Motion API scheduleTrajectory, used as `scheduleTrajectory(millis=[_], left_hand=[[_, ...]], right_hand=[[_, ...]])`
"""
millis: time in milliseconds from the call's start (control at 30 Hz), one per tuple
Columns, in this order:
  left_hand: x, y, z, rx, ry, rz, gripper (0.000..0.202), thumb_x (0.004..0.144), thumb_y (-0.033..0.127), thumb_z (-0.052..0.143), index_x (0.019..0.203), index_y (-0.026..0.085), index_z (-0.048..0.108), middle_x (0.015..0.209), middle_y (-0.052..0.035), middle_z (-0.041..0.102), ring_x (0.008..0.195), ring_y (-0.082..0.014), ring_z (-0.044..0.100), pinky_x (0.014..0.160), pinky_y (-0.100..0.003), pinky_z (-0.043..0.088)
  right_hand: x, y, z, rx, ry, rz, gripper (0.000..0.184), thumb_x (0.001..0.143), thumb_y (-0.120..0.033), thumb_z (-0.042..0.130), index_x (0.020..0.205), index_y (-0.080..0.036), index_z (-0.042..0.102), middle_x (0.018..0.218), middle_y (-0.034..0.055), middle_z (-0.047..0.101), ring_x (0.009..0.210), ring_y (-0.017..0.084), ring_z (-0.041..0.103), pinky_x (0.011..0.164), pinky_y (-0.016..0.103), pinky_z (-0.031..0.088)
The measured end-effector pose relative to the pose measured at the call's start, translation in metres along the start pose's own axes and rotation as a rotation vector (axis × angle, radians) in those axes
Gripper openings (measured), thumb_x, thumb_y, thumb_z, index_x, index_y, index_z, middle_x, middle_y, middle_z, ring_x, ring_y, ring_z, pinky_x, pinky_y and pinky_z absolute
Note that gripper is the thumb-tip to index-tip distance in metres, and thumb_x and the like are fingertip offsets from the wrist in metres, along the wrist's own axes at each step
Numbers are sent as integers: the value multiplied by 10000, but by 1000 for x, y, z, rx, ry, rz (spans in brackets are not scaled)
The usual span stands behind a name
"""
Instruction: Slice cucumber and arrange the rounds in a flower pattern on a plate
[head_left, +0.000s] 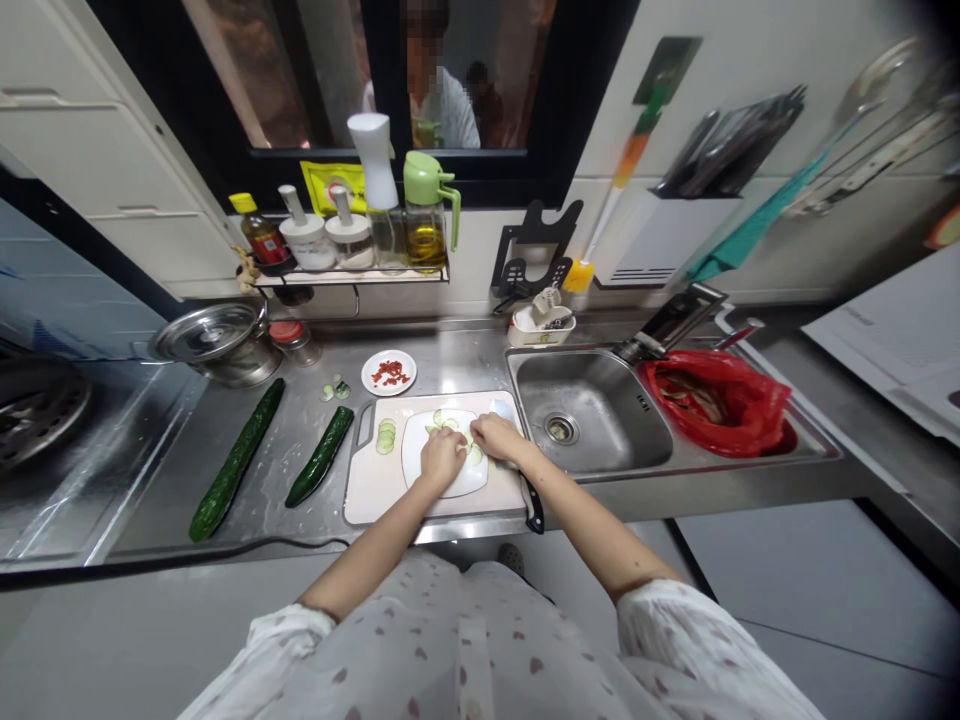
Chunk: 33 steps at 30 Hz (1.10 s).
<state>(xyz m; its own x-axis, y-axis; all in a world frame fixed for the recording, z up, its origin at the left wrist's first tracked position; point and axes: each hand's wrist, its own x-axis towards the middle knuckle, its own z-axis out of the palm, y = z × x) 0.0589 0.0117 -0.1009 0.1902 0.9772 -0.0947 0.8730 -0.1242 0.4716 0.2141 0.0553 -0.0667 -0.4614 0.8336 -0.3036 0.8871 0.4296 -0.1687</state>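
Over a white square plate (410,468), my left hand (442,458) is closed, its curled fingers pinching pale cucumber slices that are mostly hidden. Close beside it on the right, my right hand (496,437) is also closed, its fingertips on a cucumber slice. More cucumber slices (444,420) lie along the plate's far side. The plate rests on a cutting board (364,500), where a short overlapping row of slices (386,436) lies to the left. A knife with a black handle (534,508) sits at the board's right edge, its blade partly under my right forearm.
Left of the board lie a cut cucumber (320,457) and a whole cucumber (236,462). Behind stand a small plate of chopped red pieces (389,373), a lidded pot (217,345) and a jar (295,343). A sink (592,410) and red bag (720,405) are right.
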Motion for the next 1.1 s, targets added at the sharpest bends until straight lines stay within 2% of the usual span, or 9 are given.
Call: scheduleTrajectory(millis=[167,333,433,500,667,900,1100], left_hand=[[-8,-7,5,87,58,289,245,906,219,498,1014,233,718,1092,-66,648,1022,-224,508,859,-344,464],[-11,-16,11,134,128,436,278,919,222,481,1102,215,689,1162,-68,655,1031,-226,512,891,-373,475],[-9,-18,13,141,152,471,287,919,221,478,1116,214,686,1200,-60,655,1030,-223,521,901,-379,481],[-8,-19,13,145,150,491,292,920,220,474,1121,216,686,1211,-52,657,1030,-223,525,898,-379,487],[-8,-21,11,162,143,525,308,926,234,471,1160,222,671,1222,-63,652,1031,-222,531,876,-379,498],[-12,-24,9,183,140,524,309,922,253,486,1179,229,654,1231,-59,649,1059,-226,523,893,-387,487],[-14,-23,3,181,80,489,335,931,281,469,1213,226,641,1269,-59,634,1069,-234,517,902,-395,482]], right_hand=[[-3,2,-3,59,29,20,223,917,-194,460,981,-180,672,1028,87,655,954,186,547,765,248,362],[-19,2,-3,156,183,138,254,953,-213,423,1071,-183,645,1061,78,637,980,178,521,791,246,352],[-36,-8,7,109,276,206,276,982,-262,392,1059,-188,646,1056,91,621,987,200,494,814,271,343],[-46,-17,17,61,273,238,272,979,-275,403,1055,-203,654,1058,98,608,993,217,479,812,287,341],[-57,-31,35,3,258,191,290,965,-243,413,1139,-237,646,1151,99,587,1035,240,447,836,324,341],[-57,-32,40,-30,259,173,323,960,-226,404,1180,-245,640,1218,89,580,1096,263,420,878,352,334],[-54,-35,42,-7,227,195,336,952,-224,414,1203,-244,637,1249,107,566,1123,276,409,885,366,334]])
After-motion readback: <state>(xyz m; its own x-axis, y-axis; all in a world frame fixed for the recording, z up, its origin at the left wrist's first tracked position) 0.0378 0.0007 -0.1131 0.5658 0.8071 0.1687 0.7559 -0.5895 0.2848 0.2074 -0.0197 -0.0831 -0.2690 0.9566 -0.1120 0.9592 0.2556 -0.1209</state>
